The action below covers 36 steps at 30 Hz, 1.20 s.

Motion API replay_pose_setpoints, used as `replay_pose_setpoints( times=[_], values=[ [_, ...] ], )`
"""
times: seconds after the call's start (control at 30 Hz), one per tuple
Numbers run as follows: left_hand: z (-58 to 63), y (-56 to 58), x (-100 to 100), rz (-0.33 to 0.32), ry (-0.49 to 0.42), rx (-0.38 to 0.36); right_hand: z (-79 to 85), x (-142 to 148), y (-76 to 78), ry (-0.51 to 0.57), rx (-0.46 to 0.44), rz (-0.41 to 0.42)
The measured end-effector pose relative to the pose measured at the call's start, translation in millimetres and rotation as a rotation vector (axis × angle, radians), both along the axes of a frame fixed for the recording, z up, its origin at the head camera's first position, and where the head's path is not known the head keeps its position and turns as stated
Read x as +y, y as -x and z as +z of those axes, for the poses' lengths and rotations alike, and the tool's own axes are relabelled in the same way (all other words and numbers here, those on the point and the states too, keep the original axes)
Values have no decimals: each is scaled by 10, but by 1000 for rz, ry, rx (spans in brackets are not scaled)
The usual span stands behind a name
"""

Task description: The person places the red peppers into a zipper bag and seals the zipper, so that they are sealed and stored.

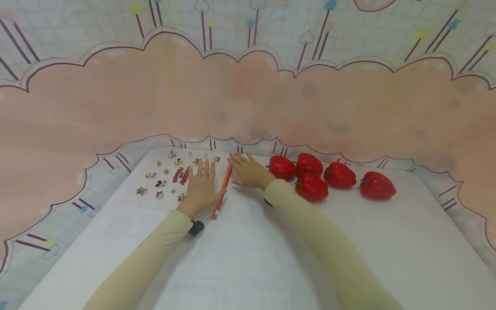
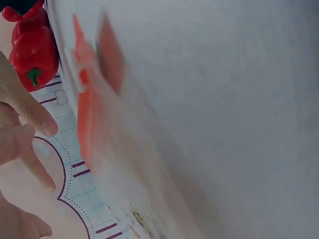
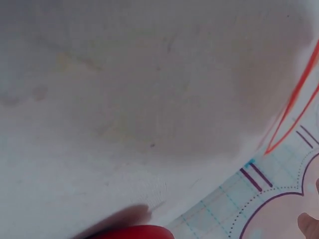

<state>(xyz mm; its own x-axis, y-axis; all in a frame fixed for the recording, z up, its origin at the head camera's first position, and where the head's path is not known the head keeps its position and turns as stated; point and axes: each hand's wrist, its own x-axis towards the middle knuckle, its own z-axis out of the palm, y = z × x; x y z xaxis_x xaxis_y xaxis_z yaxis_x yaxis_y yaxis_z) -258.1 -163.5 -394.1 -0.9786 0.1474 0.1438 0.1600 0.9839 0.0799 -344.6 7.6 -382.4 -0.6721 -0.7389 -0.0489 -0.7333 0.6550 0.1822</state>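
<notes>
A clear plastic bag point(image 1: 151, 200) printed with small cartoon figures and red lettering lies at the left of the white table. An orange-red strip point(image 1: 222, 196) runs along its right edge. In the left wrist view the strip point(image 2: 85, 124) stands at the edge of the see-through sheet. My left hand point(image 1: 202, 187), fingers spread, is over the bag's right side with the thumb by the strip. My right hand point(image 1: 249, 172) has its fingertips at the strip's far end. In the right wrist view two red lines point(image 3: 294, 97) meet at a point.
Several red bell peppers point(image 1: 311, 187) sit at the back, right of my right hand. The white table point(image 1: 348, 258) reaches toward me, and a patterned cloth point(image 1: 232, 99) hangs behind it. A dark wrist camera point(image 1: 196, 228) sits under the left wrist.
</notes>
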Motion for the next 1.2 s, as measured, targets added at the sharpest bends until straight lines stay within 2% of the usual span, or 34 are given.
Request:
replay_pose_setpoints(
  times=[0.33, 0.83, 1.07, 1.17, 1.2],
  values=[
    [-50, 38, -48, 19, 29, -68, -51, -130, 70, -39, -48, -25],
    [-62, 54, -40, 16, -59, -217, -127, -293, 126, -116, -57, -23],
    [-53, 43, -37, 8, -38, -222, -150, -331, 153, -141, -88, -13],
    [-57, 42, -43, 5, -19, -217, -185, -348, 202, -132, -126, -3],
    [-60, 44, -44, 4, -16, -215, -237, -339, 247, -110, -113, 19]
  ],
)
